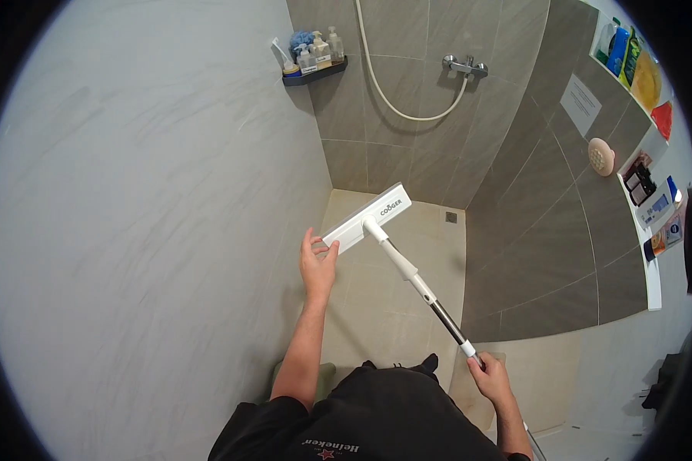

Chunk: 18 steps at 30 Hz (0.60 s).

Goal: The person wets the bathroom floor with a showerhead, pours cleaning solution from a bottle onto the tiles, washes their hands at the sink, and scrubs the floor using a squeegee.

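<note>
A white long-handled squeegee [351, 232] with "COOGER" printed on its flat head is raised above the shower floor. Its head tilts up to the right, and the white and metal pole [447, 323] slants down to the lower right. My left hand [317, 265] holds the lower left end of the head, thumb at the near edge and fingers around the end. Around the pole, below a white collar, my right hand [492, 379] is closed. The pole's far end passes behind my right forearm.
A dark corner shelf [315, 73] carries pump bottles and a brush. The shower mixer [465, 67] and its looping hose [377, 96] are on the back wall. A drain [450, 217] lies in the floor corner. Wall niches at right hold toiletries; a pink scrubber [600, 157] hangs beside them.
</note>
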Motion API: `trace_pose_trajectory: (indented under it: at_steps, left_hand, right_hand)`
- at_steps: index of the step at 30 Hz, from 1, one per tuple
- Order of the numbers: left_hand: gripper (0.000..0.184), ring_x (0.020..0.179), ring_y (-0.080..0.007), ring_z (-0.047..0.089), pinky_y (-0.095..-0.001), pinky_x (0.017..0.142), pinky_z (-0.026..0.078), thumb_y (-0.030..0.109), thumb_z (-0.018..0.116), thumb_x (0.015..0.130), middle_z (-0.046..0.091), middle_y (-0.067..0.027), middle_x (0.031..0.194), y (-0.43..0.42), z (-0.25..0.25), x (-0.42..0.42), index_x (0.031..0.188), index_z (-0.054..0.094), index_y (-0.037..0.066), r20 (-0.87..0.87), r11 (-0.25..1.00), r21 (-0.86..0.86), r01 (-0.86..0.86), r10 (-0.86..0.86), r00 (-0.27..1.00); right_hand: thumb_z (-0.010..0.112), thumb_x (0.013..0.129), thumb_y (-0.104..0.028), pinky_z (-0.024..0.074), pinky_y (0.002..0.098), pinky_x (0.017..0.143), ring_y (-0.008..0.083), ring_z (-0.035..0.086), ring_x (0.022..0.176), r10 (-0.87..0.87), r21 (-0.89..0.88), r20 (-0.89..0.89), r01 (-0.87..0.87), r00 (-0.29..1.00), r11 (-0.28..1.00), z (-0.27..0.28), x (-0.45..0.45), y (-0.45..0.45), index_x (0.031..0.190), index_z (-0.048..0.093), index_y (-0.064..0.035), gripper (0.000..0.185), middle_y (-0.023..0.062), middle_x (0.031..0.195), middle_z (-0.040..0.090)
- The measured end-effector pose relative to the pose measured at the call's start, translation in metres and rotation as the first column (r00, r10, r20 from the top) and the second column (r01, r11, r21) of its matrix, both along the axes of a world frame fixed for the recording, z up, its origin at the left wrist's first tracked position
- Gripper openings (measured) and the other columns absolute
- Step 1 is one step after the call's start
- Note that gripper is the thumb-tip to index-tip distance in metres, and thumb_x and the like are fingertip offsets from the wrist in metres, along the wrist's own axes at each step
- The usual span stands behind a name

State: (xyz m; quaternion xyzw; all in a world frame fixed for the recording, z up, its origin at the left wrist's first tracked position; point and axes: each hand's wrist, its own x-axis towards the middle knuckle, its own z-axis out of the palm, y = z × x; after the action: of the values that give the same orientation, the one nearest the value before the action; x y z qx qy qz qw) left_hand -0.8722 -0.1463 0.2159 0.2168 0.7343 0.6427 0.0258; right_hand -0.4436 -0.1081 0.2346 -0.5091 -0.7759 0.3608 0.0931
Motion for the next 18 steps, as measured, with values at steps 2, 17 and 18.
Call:
trace_pose_trajectory:
  at_steps: [2,17,18]
  left_hand:
    - [0.042,0.088,-0.0213,0.066,-0.0330,0.075,0.053,0.015,0.073,0.084,0.064,-0.0158,0.106,-0.002,-0.009,-0.015,0.117,0.059,-0.006,-0.046,0.997,-0.083,-0.002,-0.002,0.999]
    - [0.018,0.076,-0.0235,0.065,-0.0334,0.070,0.051,0.010,0.070,0.085,0.064,-0.0136,0.090,-0.005,-0.041,-0.023,0.095,0.067,-0.004,-0.096,0.967,-0.252,0.047,-0.073,0.993]
    - [0.017,0.076,-0.0236,0.065,-0.0333,0.069,0.051,0.009,0.069,0.085,0.064,-0.0134,0.089,-0.004,-0.043,-0.023,0.095,0.067,-0.004,-0.070,0.965,-0.254,0.070,-0.091,0.993]
  right_hand:
    - [0.064,0.088,-0.031,0.0354,0.0379,0.047,0.0210,0.044,0.046,0.019,-0.019,-0.005,-0.019,1.000,1.000,-0.002,0.002,0.000,0.073,0.056,0.0021,0.037,0.0125,0.052,0.049]
    - [0.065,0.089,-0.030,0.0341,0.0319,0.049,0.0105,0.041,0.054,-0.073,-0.273,-0.090,0.046,0.993,0.961,-0.030,0.009,0.004,0.079,0.060,0.0004,0.032,0.0020,0.057,0.050]
    - [0.065,0.089,-0.030,0.0341,0.0319,0.049,0.0105,0.041,0.054,-0.075,-0.275,-0.093,0.047,0.993,0.960,-0.030,0.009,0.003,0.079,0.060,0.0004,0.032,0.0020,0.057,0.050]
